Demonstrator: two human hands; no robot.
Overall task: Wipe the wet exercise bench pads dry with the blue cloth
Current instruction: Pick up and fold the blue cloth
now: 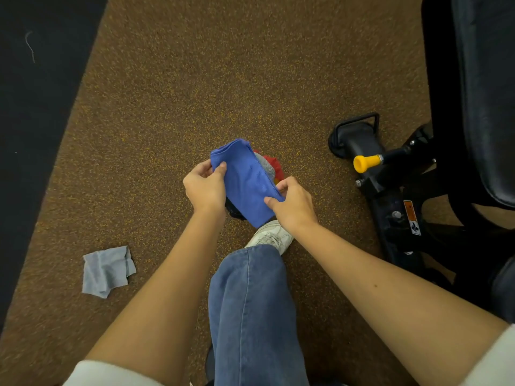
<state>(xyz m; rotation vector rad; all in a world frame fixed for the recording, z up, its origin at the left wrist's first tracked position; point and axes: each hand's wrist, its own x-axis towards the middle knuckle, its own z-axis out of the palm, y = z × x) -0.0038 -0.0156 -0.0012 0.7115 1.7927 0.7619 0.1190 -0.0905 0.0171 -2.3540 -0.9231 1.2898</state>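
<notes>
Partly hidden behind the blue cloth (246,185) sit red and grey fabrics I cannot identify, and the black bench pad (486,87) is cut off at the right edge. Held folded above the speckled floor (195,87), the cloth runs lengthwise from upper left to lower right. Left hand (204,188) pinches its upper edge between thumb and fingers, while the right hand (292,201) pinches the lower right edge.

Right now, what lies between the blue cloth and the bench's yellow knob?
In the head view, only bare speckled floor separates the blue cloth from the yellow knob.
</notes>
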